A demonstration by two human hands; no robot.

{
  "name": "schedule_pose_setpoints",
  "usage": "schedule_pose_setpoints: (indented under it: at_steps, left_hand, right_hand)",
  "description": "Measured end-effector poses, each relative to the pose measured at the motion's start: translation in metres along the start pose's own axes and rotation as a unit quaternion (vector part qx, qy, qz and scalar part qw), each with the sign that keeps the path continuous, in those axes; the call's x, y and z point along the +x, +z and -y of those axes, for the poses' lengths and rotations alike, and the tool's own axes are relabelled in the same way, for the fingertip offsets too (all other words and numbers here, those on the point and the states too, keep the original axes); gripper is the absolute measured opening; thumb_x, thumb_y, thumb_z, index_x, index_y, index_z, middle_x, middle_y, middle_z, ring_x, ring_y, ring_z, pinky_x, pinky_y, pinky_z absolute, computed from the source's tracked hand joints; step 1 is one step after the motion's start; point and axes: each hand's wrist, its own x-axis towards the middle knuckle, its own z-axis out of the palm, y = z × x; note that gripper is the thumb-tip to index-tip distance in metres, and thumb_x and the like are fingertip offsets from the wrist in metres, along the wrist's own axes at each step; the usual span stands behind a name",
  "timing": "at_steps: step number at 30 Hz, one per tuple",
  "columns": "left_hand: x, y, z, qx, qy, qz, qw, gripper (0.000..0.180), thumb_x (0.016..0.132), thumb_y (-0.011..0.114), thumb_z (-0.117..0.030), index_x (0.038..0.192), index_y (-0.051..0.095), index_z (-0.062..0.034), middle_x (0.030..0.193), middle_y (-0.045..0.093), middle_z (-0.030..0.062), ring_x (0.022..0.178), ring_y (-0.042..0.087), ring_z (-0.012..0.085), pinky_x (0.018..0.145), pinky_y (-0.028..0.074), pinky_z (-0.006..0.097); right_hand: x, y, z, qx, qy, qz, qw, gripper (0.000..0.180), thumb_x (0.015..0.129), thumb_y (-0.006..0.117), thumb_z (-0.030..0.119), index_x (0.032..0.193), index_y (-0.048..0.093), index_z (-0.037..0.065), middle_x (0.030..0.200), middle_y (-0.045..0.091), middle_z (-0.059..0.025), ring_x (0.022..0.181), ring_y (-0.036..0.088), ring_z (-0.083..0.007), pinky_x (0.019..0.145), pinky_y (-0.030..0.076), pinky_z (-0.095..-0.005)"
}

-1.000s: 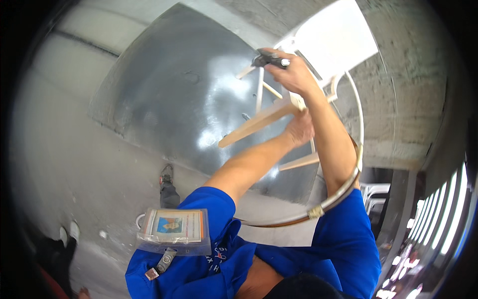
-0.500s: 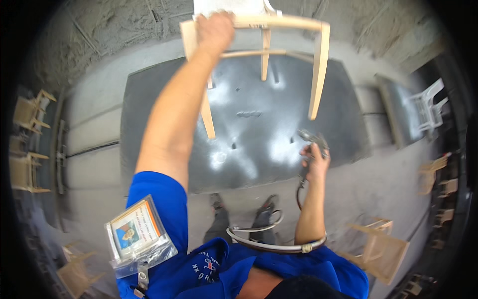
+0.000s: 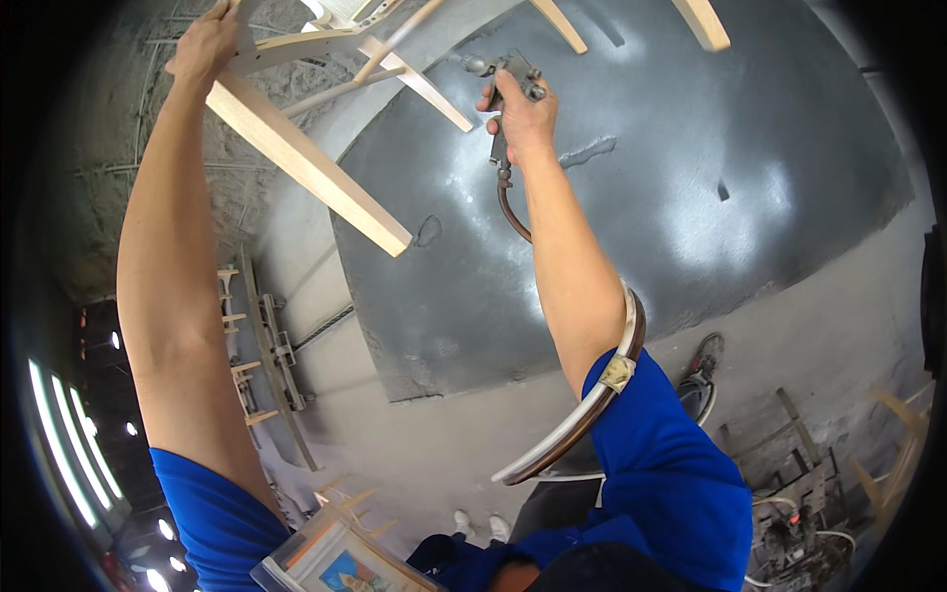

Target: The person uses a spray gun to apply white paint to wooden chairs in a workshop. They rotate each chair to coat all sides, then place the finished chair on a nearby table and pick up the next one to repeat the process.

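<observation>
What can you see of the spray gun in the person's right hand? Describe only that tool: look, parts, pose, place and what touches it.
The spray gun is a small tool of dull grey metal, stained with use. Its nozzle end points up and left toward the pale wooden chair frame held overhead, without touching it. The right hand grips its handle, so the trigger is hidden. A dark brown hose leaves the handle's base and curves down along the forearm. Behind it lies a grey, overspray-coated panel.
</observation>
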Motion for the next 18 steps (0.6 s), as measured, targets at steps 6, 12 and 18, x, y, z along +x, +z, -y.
schedule_pose_setpoints:
  at_steps: [6,12,18]
  left_hand:
    - [0.050,0.032,0.032,0.032,0.022,0.039,0.998,0.047,0.103,0.044,-0.047,0.147,0.057,-0.0368,0.142,0.065,0.0105,0.131,0.061,0.0349,0.106,0.035,0.067]
    - [0.070,0.037,0.042,0.053,0.003,0.068,0.996,0.050,0.106,0.037,-0.055,0.154,0.048,-0.0448,0.150,0.060,0.0068,0.139,0.055,0.0366,0.114,0.030,0.072]
    - [0.067,0.016,0.039,0.055,0.024,0.120,0.991,0.047,0.105,0.044,-0.055,0.149,0.054,-0.0428,0.147,0.062,0.0076,0.137,0.056,0.0349,0.114,0.032,0.069]
  right_hand:
    - [-0.039,-0.038,0.006,-0.162,0.066,-0.021,0.984,0.043,0.098,0.066,0.017,0.140,0.062,0.007,0.083,0.067,-0.0034,0.068,0.064,-0.0102,0.048,0.044,-0.0250]
    - [-0.113,-0.081,0.047,-0.351,0.006,-0.080,0.933,0.049,0.095,0.071,0.015,0.144,0.064,0.018,0.121,0.077,-0.0104,0.101,0.074,-0.0205,0.091,0.056,-0.0328]
    - [-0.143,-0.035,0.115,-0.330,-0.193,0.162,0.910,0.049,0.093,0.072,0.012,0.142,0.065,0.017,0.118,0.077,-0.0122,0.101,0.074,-0.0201,0.089,0.056,-0.0314]
